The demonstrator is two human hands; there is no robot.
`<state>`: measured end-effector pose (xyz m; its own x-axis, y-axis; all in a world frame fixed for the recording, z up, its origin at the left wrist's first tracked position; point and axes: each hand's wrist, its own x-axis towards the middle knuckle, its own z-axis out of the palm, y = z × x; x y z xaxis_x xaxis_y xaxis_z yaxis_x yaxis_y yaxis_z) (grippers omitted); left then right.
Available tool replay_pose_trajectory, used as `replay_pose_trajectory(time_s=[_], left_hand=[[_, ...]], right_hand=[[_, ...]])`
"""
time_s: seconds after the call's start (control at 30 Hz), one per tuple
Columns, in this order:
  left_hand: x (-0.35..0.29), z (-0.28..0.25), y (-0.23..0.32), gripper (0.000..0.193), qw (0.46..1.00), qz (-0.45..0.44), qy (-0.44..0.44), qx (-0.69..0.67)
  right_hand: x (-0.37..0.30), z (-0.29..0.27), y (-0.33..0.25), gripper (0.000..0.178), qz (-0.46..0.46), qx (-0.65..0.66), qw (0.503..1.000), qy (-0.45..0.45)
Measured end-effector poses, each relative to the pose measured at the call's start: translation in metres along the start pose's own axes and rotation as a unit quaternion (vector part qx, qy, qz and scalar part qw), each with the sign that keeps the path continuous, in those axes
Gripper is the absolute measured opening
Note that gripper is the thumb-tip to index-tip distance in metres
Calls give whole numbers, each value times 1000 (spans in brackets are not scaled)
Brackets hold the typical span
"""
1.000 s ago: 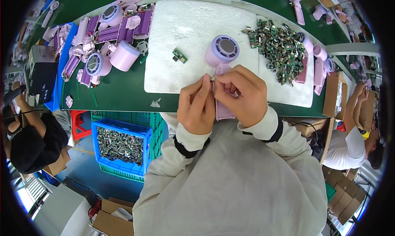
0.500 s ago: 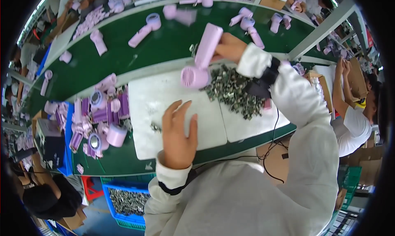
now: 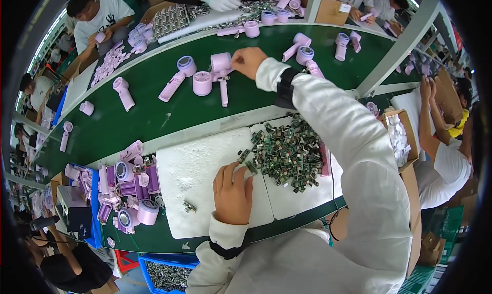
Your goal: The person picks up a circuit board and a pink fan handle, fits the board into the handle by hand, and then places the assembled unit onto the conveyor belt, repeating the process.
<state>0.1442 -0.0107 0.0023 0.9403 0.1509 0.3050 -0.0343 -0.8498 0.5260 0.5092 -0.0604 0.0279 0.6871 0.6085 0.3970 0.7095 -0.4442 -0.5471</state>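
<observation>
My right hand [image 3: 249, 62] reaches over the green conveyor belt [image 3: 154, 107], fingers curled against a lilac handheld fan [image 3: 221, 62]; the exact grip is partly hidden. Touching or overlapping it lie another lilac fan head [image 3: 202, 83] with a grille and a slim handle piece [image 3: 224, 93]. My left hand [image 3: 233, 194] rests over the white foam sheet [image 3: 179, 166], fingers spread and nothing in them. Close to its fingertips are a few small circuit boards [image 3: 250, 166], beside a large heap of such boards [image 3: 288, 153]. One loose board [image 3: 189, 206] lies left of that hand.
Lilac fan parts [image 3: 134, 184] are piled at the left beside a blue bin [image 3: 95, 212]. Further fans [image 3: 122, 91] lie along the belt. A blue crate [image 3: 148, 273] of metallic parts stands below the table. A slanted metal post [image 3: 394, 48] rises at right. Co-workers sit around.
My right hand has moved farther out over the belt, and the fan it carried is now down there among the others. My left hand stays spread, near the board heap. The view has tilted upward.
</observation>
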Motion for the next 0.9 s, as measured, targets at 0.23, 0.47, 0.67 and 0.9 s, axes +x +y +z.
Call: replay_pose_trajectory(time_s=[0.23,0.47,0.67,0.9], left_hand=[[6,-4,15,34,992,-90,41,-77],[21,-5,10,27,999,12,4,46],[7,-5,-2,21,1000,-18,-11,-2],[-14,-31,0,18,997,-31,43,-54]], right_hand=[[26,-100,117,39,54,-324,944,29],[-15,-97,146,34,228,-414,877,-80],[-32,-94,99,41,130,-290,943,-103],[-38,-186,160,56,185,-360,913,-44]])
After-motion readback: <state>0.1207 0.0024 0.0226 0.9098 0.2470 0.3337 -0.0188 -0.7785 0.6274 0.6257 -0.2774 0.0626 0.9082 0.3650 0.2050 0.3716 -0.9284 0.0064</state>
